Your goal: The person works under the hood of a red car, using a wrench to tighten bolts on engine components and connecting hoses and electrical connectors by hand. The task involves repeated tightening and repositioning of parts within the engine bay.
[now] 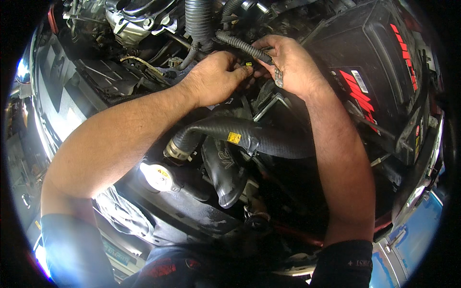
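A black box with red markings [372, 67] fills the upper right of the frame. Below centre, a thick black hose [278, 139] bends across. At upper centre, my left hand [216, 79] has its fingers curled in; I can't tell what they grasp. My right hand [293, 67] is bent beside it. A pale round cap [158, 177] sits lower left. The thin corrugated conduit [242, 44], upper centre, meets my right fingers, their hold on it unclear. A tiny yellow piece [248, 64] shows beside my left thumb.

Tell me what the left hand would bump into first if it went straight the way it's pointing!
The left hand would probably bump into the right hand first, though depth is hard to judge here.
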A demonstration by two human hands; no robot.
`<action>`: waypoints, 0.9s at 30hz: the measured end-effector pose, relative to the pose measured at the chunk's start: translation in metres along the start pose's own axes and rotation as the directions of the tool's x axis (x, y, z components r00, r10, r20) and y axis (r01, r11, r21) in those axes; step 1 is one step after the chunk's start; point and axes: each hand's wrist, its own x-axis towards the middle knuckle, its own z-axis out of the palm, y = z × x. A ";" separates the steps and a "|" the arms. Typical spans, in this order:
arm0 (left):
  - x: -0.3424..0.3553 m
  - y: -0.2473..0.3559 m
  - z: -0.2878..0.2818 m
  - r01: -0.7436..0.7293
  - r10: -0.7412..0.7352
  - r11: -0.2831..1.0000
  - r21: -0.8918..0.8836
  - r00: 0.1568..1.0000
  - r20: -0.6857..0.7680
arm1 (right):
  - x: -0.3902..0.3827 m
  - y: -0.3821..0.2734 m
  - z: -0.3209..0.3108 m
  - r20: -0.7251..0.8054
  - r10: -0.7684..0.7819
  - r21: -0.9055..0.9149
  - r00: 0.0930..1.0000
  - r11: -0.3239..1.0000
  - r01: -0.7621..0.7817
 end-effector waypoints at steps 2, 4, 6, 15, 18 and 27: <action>0.000 0.001 0.000 -0.005 0.005 0.999 0.032 1.000 0.002 | -0.001 0.000 0.000 0.007 -0.041 -0.002 0.999 0.999 0.041; -0.002 0.003 -0.001 -0.001 0.002 0.997 0.082 1.000 -0.011 | -0.002 -0.001 -0.002 0.026 -0.052 -0.022 0.998 0.998 0.053; -0.003 0.004 -0.001 -0.027 0.028 0.995 0.098 1.000 -0.007 | -0.004 -0.002 -0.003 0.038 -0.047 -0.028 0.998 0.998 0.048; -0.006 0.002 0.002 -0.113 0.114 0.993 0.018 0.981 -0.158 | 0.002 -0.010 0.005 -0.014 0.044 0.372 0.999 0.928 -0.035; -0.006 0.001 0.001 -0.065 0.058 0.998 -0.026 0.977 -0.203 | 0.005 -0.012 0.004 0.022 0.072 0.465 0.997 0.882 -0.074; -0.008 0.006 0.004 -0.054 -0.058 0.926 0.374 0.958 0.280 | 0.038 -0.013 0.012 -0.195 0.178 0.095 0.964 0.982 -0.162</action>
